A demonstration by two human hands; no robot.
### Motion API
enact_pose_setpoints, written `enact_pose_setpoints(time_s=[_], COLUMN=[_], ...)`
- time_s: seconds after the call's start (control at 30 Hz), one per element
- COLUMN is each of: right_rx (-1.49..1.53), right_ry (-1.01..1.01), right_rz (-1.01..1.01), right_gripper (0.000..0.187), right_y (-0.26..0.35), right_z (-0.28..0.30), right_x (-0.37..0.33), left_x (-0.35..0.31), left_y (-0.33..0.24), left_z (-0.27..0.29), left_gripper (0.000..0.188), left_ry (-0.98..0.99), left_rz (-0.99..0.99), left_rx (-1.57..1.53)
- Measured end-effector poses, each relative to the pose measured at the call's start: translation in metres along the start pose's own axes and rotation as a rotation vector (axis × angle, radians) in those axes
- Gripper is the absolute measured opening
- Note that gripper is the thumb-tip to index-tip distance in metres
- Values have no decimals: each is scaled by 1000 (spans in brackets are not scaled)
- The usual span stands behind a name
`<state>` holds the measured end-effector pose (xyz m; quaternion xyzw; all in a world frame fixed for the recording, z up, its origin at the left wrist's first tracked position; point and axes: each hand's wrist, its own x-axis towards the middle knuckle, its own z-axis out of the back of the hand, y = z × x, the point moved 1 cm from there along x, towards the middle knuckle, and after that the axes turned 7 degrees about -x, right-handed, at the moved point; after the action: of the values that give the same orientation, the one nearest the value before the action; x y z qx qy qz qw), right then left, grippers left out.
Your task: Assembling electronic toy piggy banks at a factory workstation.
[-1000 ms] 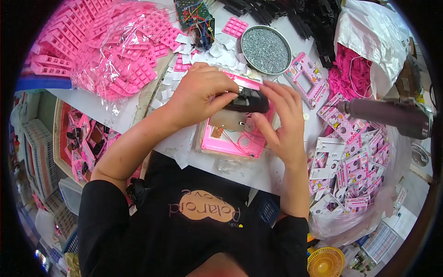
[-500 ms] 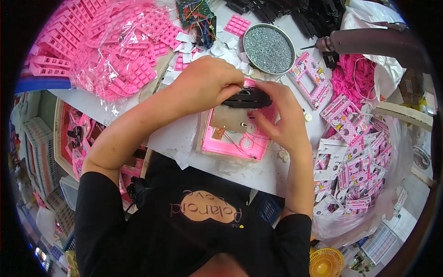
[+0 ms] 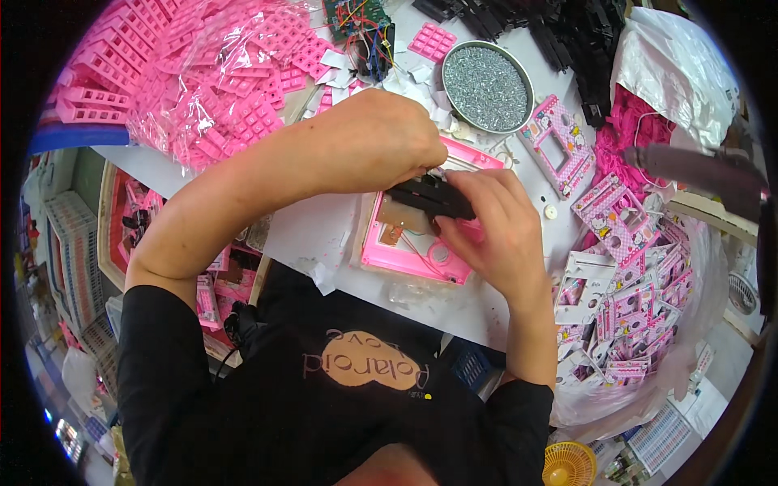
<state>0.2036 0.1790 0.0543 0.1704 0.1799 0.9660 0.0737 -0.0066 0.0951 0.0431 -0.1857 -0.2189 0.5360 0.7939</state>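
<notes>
We are holding a slim black plastic bar level between our fingertips, lying crosswise just above a pink rectangular shell that is resting open-side up on the white table, thin wires showing inside it.

Black part is half hidden by left hand and right hand; left fingertips can't be seen. Pink frame is partly covered. Blurred object at right can't be identified.
</notes>
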Motion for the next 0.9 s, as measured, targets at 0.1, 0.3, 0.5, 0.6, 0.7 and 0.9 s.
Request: enact_pose_setpoints(time_s=[0.1, 0.3, 0.5, 0.6, 0.7, 0.9], right_rx=[67, 56, 23, 13, 2, -36], right_ry=[14, 41, 123, 142, 162, 195], right_rz=[-79, -71, -59, -51, -36, -23], right_gripper=[52, 49, 46, 45, 43, 41], right_y=[-1, 1, 2, 2, 2, 4], right_z=[-8, -8, -3, -2, -1, 1], right_x=[-9, -7, 0, 0, 3, 6], left_x=[-4, -1, -6, -18, -19, -3], left_y=[-1, -6, -25, -26, -18, -6], left_z=[0, -1, -1, -2, -5, -12], left_gripper=[12, 10, 13, 15, 17, 17], left_ry=[9, 103, 164, 43, -3, -44], left_rz=[-21, 1, -57, 36, 274, 300], left_rx=[-91, 88, 216, 41, -256, -421])
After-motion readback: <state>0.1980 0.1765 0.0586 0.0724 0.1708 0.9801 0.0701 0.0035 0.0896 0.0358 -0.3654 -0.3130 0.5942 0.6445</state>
